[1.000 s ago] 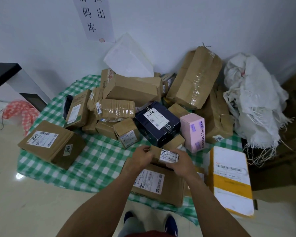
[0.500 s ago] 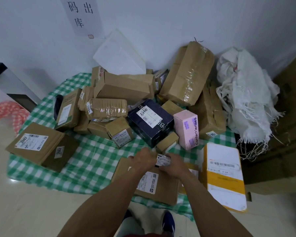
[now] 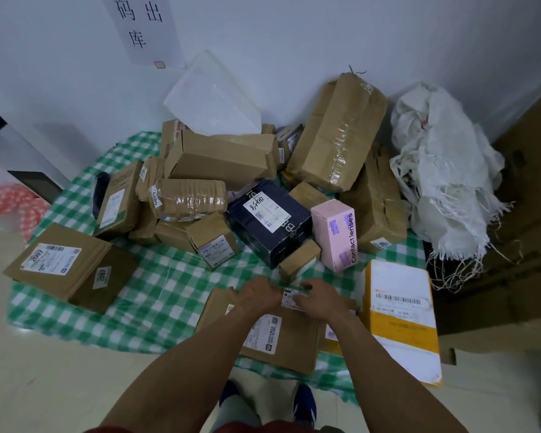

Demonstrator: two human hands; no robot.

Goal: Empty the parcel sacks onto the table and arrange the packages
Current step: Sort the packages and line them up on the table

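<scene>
Both my hands hold a small labelled parcel [image 3: 292, 297] low over the flat brown box [image 3: 291, 345] at the table's front edge. My left hand [image 3: 258, 296] grips its left end and my right hand [image 3: 320, 300] grips its right end. A heap of brown cartons [image 3: 222, 160] fills the back of the green checked table [image 3: 156, 285], with a dark blue box [image 3: 270, 221] and a pink "Contact lenses" box [image 3: 336, 234] in front of it. A crumpled white sack [image 3: 444, 170] lies at the right.
A yellow and white mailer [image 3: 402, 314] overhangs the front right edge. A flat brown box marked 2097 [image 3: 69, 265] sits at the front left corner. A large cardboard carton [image 3: 525, 245] stands right of the table. Bare checked cloth shows left of my hands.
My hands have lowered the small parcel from chest height down toward the flat brown box. The view has shifted slightly.
</scene>
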